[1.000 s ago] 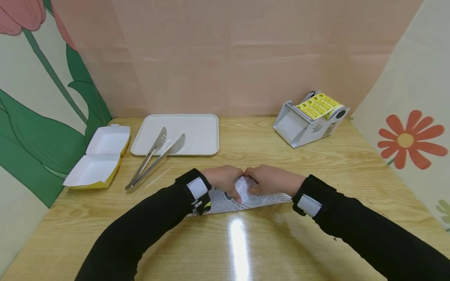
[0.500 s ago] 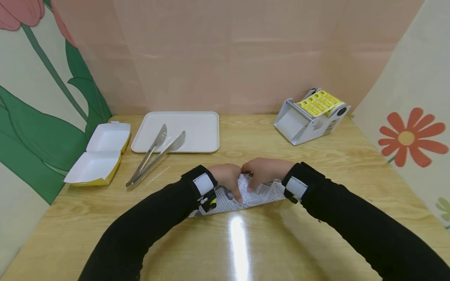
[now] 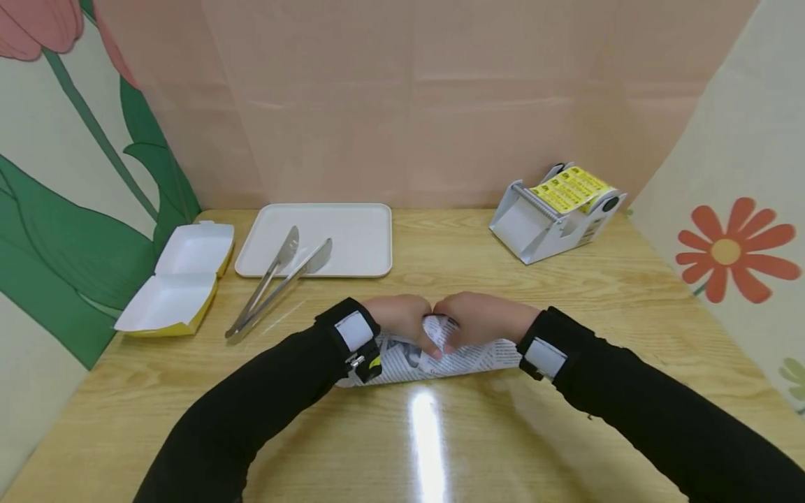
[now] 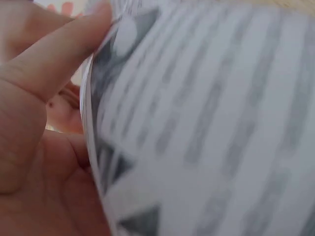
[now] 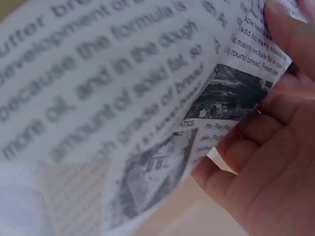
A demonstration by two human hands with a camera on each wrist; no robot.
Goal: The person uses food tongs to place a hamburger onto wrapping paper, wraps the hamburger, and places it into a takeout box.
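A folded sheet of newsprint-patterned paper (image 3: 478, 358) lies low over the table, its long front edge slanting slightly up to the right. My left hand (image 3: 402, 318) pinches its upper edge, thumb pointing down across the front. Close beside it, my right hand (image 3: 484, 319) pinches the same edge, and the two hands meet at the middle. In the left wrist view the thumb (image 4: 59, 54) lies along the paper's edge with fingers behind. The right wrist view has printed text and pictures on the paper (image 5: 123, 88), with curled fingers (image 5: 256, 130) behind it. Anything inside the fold is hidden.
Behind the hands, a white tray (image 3: 358, 241) carries the tips of metal tongs (image 3: 264, 293). An open yellow-and-white takeaway box (image 3: 182, 279) stands at the left. Toward the back right is a label dispenser (image 3: 556, 213) with a yellow sticker roll. Walls enclose the table (image 3: 314, 447).
The right hand shifts left and then back right along the paper's upper edge, while the left hand keeps its pinch. Tray, tongs, box and dispenser stay put.
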